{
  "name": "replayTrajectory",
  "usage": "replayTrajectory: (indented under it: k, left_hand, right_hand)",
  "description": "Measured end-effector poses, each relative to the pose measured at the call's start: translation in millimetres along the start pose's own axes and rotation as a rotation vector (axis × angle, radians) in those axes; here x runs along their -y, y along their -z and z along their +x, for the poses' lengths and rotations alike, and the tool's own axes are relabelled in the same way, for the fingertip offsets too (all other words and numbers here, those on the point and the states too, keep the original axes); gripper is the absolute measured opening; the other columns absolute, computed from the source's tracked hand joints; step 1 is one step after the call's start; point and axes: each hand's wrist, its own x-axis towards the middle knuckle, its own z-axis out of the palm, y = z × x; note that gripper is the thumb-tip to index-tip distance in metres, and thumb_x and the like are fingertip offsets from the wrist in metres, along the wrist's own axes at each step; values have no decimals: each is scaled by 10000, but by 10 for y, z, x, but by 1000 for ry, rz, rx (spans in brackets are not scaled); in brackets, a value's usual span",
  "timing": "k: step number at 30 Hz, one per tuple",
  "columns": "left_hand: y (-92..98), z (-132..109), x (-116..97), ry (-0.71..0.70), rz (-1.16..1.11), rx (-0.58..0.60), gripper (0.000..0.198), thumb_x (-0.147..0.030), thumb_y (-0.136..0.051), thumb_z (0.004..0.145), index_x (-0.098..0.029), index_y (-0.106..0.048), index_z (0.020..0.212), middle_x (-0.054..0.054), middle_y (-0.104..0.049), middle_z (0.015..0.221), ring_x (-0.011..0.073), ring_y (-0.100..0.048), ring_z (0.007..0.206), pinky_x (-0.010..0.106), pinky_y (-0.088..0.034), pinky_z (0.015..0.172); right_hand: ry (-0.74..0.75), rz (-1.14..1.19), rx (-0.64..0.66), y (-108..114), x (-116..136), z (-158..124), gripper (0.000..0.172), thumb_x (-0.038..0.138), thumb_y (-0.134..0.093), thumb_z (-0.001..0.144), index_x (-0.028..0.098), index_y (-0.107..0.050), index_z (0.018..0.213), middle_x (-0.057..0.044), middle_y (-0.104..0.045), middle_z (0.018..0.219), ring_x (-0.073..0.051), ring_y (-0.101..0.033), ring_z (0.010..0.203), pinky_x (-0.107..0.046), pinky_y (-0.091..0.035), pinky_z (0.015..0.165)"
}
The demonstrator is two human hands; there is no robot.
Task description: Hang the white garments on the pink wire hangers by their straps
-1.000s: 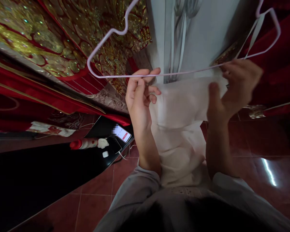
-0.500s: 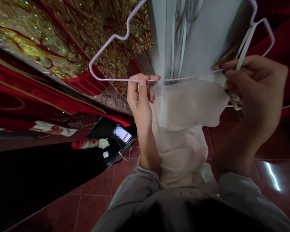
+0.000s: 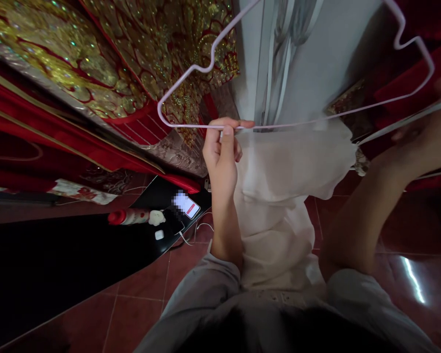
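Note:
My left hand (image 3: 224, 142) pinches the bottom bar of a pale pink hanger (image 3: 191, 68), left of its middle. At the right edge my right hand (image 3: 428, 127), blurred, is closed round a thin white strap (image 3: 385, 128). The strap stretches from a cream garment (image 3: 294, 162) past the hanger's right end and lies off the hanger. Below the hanger the garment hangs down in folds toward my body.
Gold sequined red clothes (image 3: 106, 63) hang at the upper left. A black table (image 3: 77, 255) holds a red-capped bottle (image 3: 128, 216), a lit phone (image 3: 187, 205) and a small white case (image 3: 159, 235). Grey fabric (image 3: 327, 59) with white straps is behind the hanger.
My right hand has moved right, away from the hanger, and the strap that looped over the hanger's right end is now off it, pulled out sideways. The hanger has shifted slightly right.

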Motion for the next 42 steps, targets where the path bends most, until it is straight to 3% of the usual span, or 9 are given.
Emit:
replayTrajectory:
  k: [2, 6, 8, 18, 22, 25, 32, 38, 42]
  left_hand:
    - [-16, -10, 0, 35, -2, -8, 228, -181, -486, 1066, -239, -614, 887, 27, -745, 939, 124, -336, 460, 285, -291, 472]
    - [-12, -26, 5, 6, -49, 13, 150, -274, -557, 1038, -228, -615, 908, 42, -734, 943, 110, -322, 459, 272, -288, 468]
    - [37, -19, 23, -14, -61, 41, 107, -291, -570, 1014, -221, -617, 949, 58, -738, 977, 108, -328, 465, 266, -296, 469]
    - [807, 158, 69, -283, 455, 35, 293, -115, -556, 865, -259, -673, 1093, 51, -695, 1204, 234, -664, 1028, 307, -484, 661]
    - [996, 229, -179, -363, 553, 52, 406, -53, -537, 870, -275, -706, 1165, 15, -710, 1168, 225, -652, 917, 334, -487, 663]
    - [1047, 289, -367, -310, 576, 36, 447, -55, -539, 886, -302, -690, 1226, -15, -697, 1232, 182, -611, 784, 318, -495, 618]
    - [948, 308, -601, -330, 605, 66, 461, -3, -569, 860, -283, -706, 1200, 18, -698, 1216, 272, -659, 1075, 283, -511, 569]
    - [890, 376, -534, -434, 458, -27, 184, -165, -739, 919, -216, -700, 1092, 46, -639, 1206, 288, -696, 1124, 328, -605, 745]
    - [912, 520, -475, -563, 350, -18, 410, -361, -909, 791, -238, -689, 1114, 14, -635, 1208, 264, -708, 1113, 398, -608, 967]
  right_hand:
    - [242, -13, 115, -194, 156, -295, 178, 439, -769, 824, 363, -802, 982, 28, -743, 851, -69, -611, 661, -205, -396, 540]
    - [137, -201, 616, -567, 368, -644, 241, 325, -782, 810, 330, -802, 1050, -22, -755, 955, -76, -548, 601, -238, -415, 509]
    - [135, -261, 731, -607, 385, -674, 259, 359, -762, 829, 360, -781, 1088, -24, -726, 976, -97, -558, 656, -234, -407, 490]
    - [163, -376, 696, -426, 315, -613, 300, 522, -699, 849, 389, -717, 1117, -67, -634, 1096, -165, -564, 755, -323, -476, 535]
    - [169, -359, 706, -428, 296, -609, 335, 506, -718, 838, 367, -715, 1142, -72, -630, 1110, -143, -526, 734, -303, -435, 522]
    - [182, -351, 707, -411, 273, -612, 342, 480, -729, 833, 343, -719, 1145, -78, -637, 1114, -144, -545, 757, -290, -443, 529]
    - [156, -391, 691, -433, 289, -651, 310, 490, -701, 846, 361, -707, 1128, -66, -644, 1156, -157, -585, 813, -284, -475, 550]
    - [159, -353, 716, -433, 251, -651, 359, 518, -705, 843, 372, -693, 1171, -67, -630, 1178, -161, -574, 808, -306, -481, 566]
    - [171, -343, 718, -430, 267, -658, 342, 487, -688, 861, 370, -695, 1182, -76, -630, 1167, -158, -559, 791, -302, -476, 550]
